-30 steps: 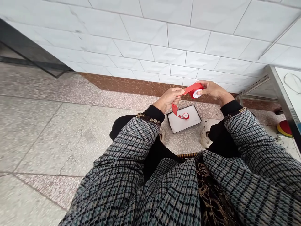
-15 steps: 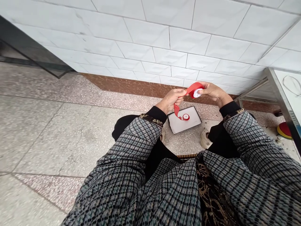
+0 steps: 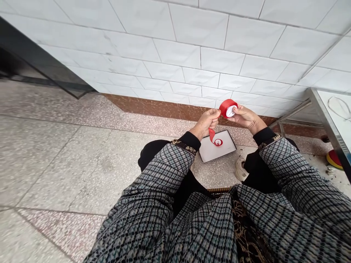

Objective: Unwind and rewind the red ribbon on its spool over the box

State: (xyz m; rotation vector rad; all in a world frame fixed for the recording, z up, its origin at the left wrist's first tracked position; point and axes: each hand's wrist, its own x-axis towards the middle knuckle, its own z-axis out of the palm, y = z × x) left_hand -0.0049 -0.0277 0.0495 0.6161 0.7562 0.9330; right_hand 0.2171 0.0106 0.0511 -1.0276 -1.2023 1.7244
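Observation:
My right hand [image 3: 244, 116] grips a spool of red ribbon [image 3: 226, 106], its white labelled side turned toward me. Close against the spool's left side, my left hand [image 3: 207, 121] pinches the ribbon between thumb and fingers. Below that hand a tail of red ribbon [image 3: 212, 135] hangs down. It reaches a second, small red spool [image 3: 218, 142] with a pale centre, lying on a shallow white tray or box lid [image 3: 208, 153] with dark edges. That tray rests on the floor between my feet.
A white tiled wall [image 3: 175, 76] rises just ahead, with a brown skirting [image 3: 148, 106]. On the right stands a metal-framed table [image 3: 319, 106] with a loop of cord on top. A red and yellow round object [image 3: 333, 159] lies under it. A dark panel [image 3: 55, 69] is at left.
The stretch of ribbon between my hands has shortened and now lies against the spool. My hands are closer together. The whole view has shifted slightly, with the scene lower in the picture.

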